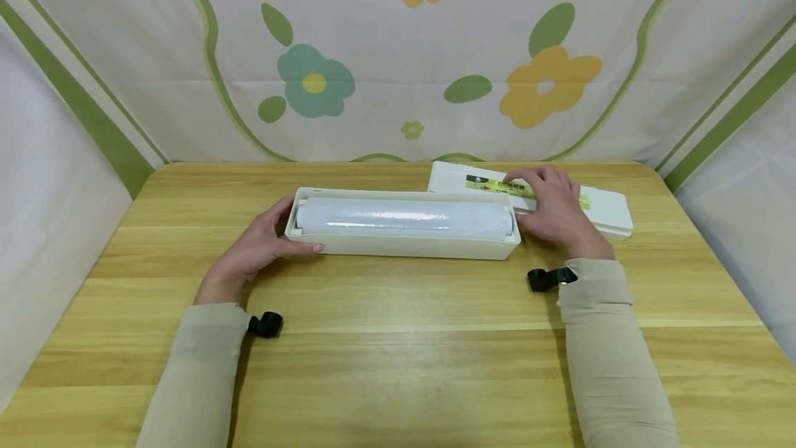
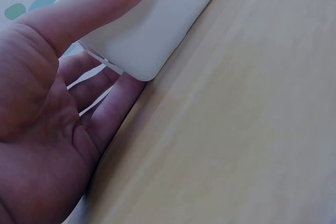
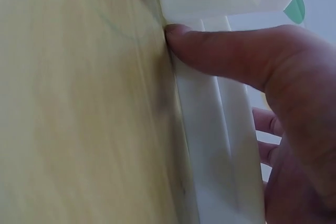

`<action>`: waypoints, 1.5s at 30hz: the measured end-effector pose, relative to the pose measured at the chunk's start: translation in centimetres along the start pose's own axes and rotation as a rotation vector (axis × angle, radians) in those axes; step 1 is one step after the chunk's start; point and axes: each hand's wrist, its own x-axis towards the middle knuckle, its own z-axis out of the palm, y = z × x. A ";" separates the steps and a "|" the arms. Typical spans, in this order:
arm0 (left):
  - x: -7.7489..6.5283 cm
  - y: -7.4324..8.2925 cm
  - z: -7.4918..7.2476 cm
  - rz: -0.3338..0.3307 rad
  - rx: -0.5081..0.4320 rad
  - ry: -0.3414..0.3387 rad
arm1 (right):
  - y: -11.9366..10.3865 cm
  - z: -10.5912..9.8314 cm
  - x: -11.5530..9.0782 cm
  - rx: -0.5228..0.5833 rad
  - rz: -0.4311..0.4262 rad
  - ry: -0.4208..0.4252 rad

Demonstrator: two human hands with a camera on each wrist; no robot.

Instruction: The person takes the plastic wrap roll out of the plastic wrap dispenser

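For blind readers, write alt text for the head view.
A left hand grips one end of an open white box containing a film roll on a wooden table. The right hand holds a labelled white piece behind the box.

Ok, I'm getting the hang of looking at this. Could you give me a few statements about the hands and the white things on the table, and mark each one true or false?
1. The left hand grips one end of the long white box. True.
2. The long white box has nothing in it. False: a shiny roll lies inside.
3. The flat white piece bears a label. True.
4. The right hand touches nothing. False: it grips the flat white piece.
5. The tabletop shows a wood grain. True.
6. The right sleeve is dark blue. False: it is beige.
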 end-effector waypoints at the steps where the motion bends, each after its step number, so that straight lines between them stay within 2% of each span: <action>1: 0.0 0.1 0.0 0.000 0.000 0.001 | 0.0 0.0 0.0 -0.001 -0.002 0.003; 12: 0.3 0.7 0.2 -0.004 0.007 -0.014 | -0.8 -0.9 -0.6 -0.013 0.031 -0.030; 19: 0.2 1.0 0.2 -0.025 0.029 -0.005 | -1.8 -2.9 -1.2 -0.068 0.011 -0.086; 26: 0.3 0.9 0.3 -0.015 0.043 -0.002 | -3.9 -5.4 -2.2 -0.091 0.016 -0.021; 30: 0.1 0.8 0.3 -0.026 0.059 -0.004 | -5.5 -6.2 -3.0 -0.085 0.019 0.019; 38: -0.7 0.5 -0.2 -0.034 0.065 0.005 | -8.8 -5.0 -2.6 -0.096 -0.035 0.030; 45: -0.7 0.3 -0.3 -0.018 0.055 0.009 | -11.2 -3.1 -1.8 -0.126 -0.141 0.030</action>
